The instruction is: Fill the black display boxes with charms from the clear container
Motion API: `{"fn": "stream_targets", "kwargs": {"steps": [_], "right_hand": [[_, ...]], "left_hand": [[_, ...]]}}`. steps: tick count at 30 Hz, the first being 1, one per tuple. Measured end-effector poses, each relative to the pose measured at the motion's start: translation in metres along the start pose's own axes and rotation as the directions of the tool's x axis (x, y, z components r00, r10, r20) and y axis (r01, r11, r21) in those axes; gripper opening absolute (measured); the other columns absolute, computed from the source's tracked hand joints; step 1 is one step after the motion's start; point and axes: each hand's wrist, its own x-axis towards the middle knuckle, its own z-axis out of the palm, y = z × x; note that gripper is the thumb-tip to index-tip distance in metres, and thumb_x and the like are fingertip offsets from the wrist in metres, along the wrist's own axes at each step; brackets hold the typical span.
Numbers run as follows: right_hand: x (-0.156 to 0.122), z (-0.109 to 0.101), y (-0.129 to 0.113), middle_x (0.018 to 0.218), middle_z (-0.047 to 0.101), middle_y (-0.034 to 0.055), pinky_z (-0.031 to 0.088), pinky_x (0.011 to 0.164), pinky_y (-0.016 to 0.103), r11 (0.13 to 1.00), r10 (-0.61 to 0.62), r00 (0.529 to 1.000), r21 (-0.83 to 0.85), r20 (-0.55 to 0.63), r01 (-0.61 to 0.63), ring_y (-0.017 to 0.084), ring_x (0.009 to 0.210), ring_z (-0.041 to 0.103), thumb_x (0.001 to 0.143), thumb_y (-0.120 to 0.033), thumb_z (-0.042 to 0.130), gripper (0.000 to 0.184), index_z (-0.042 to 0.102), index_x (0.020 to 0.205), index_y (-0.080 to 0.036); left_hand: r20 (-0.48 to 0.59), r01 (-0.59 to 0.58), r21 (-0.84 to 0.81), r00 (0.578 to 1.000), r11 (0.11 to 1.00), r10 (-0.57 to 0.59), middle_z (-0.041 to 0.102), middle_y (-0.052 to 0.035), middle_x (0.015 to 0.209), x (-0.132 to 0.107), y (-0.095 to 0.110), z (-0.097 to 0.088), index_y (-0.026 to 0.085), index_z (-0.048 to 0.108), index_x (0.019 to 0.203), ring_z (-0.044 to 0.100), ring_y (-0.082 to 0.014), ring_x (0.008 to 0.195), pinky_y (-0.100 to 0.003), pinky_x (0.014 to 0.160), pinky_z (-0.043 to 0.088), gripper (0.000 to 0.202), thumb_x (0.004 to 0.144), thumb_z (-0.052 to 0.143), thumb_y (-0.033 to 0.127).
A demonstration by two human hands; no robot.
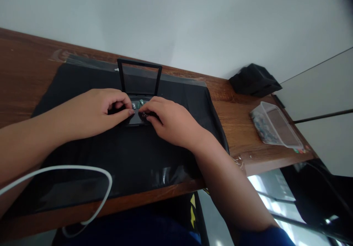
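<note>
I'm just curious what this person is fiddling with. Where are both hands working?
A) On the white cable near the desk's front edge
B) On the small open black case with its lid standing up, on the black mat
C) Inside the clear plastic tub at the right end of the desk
B: the left hand and right hand meet at the small open case on the black mat, fingertips among small greenish pieces.

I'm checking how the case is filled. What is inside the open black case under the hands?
Inside the open black case, a few small greenish pieces show between the left hand and right hand. The fingers cover the rest of the base.
</note>
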Motion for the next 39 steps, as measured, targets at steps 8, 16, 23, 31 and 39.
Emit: {"fn": "stream_targets", "kwargs": {"steps": [8,16,23,31,39], "right_hand": [[0.001,-0.003,-0.001,0.127,0.078,0.0073,0.051,0.094,0.033,0.999,0.033,0.999,-0.029,-0.007,-0.033,0.024,0.118,0.072,0.105,-0.012,0.061,0.027,0.080,0.122,-0.019],[0.002,-0.005,-0.003,0.107,0.083,0.0013,0.046,0.084,0.033,0.991,0.123,0.989,-0.050,-0.084,-0.128,0.022,0.104,0.073,0.098,-0.017,0.074,0.012,0.084,0.098,-0.023],[0.002,-0.005,-0.005,0.095,0.080,0.0025,0.038,0.071,0.032,0.974,0.214,0.971,-0.053,-0.106,-0.221,0.020,0.088,0.068,0.097,-0.031,0.079,0.016,0.080,0.083,-0.022],[0.003,-0.001,-0.007,0.101,0.081,0.0024,0.043,0.078,0.030,0.989,0.148,0.987,0.022,-0.068,-0.147,0.018,0.093,0.070,0.097,-0.019,0.073,0.010,0.082,0.093,-0.021],[0.003,-0.004,-0.006,0.099,0.082,0.0030,0.047,0.082,0.030,0.992,0.095,0.994,0.092,-0.060,-0.089,0.018,0.093,0.072,0.092,-0.014,0.070,0.017,0.085,0.096,-0.019]], "left_hand": [[0.011,-0.052,-0.018,0.999,0.998,0.052,0.071,-0.0032,0.081,-0.002,-0.008,0.000,0.031,0.080,0.096,0.063,-0.0236,0.071,-0.036,0.063,0.046,0.046,0.088,0.053,0.068],[0.029,-0.118,-0.021,0.992,0.993,0.119,0.077,-0.0030,0.104,-0.004,-0.011,0.002,0.034,0.082,0.104,0.069,-0.0256,0.088,-0.035,0.077,0.052,0.053,0.096,0.045,0.070],[0.002,-0.131,-0.003,0.991,0.991,0.132,0.078,-0.0014,0.102,-0.003,-0.006,0.003,0.035,0.082,0.102,0.070,-0.0252,0.087,-0.034,0.075,0.050,0.046,0.094,0.046,0.063],[-0.023,-0.005,0.044,1.000,0.999,0.006,0.073,-0.0022,0.083,-0.002,-0.005,0.001,0.035,0.079,0.094,0.066,-0.0262,0.075,-0.037,0.067,0.047,0.041,0.083,0.052,0.064],[-0.027,-0.034,0.062,0.999,0.997,0.036,0.078,-0.0016,0.093,-0.004,-0.003,0.002,0.033,0.082,0.095,0.068,-0.0251,0.083,-0.036,0.071,0.049,0.047,0.087,0.046,0.062]]}}
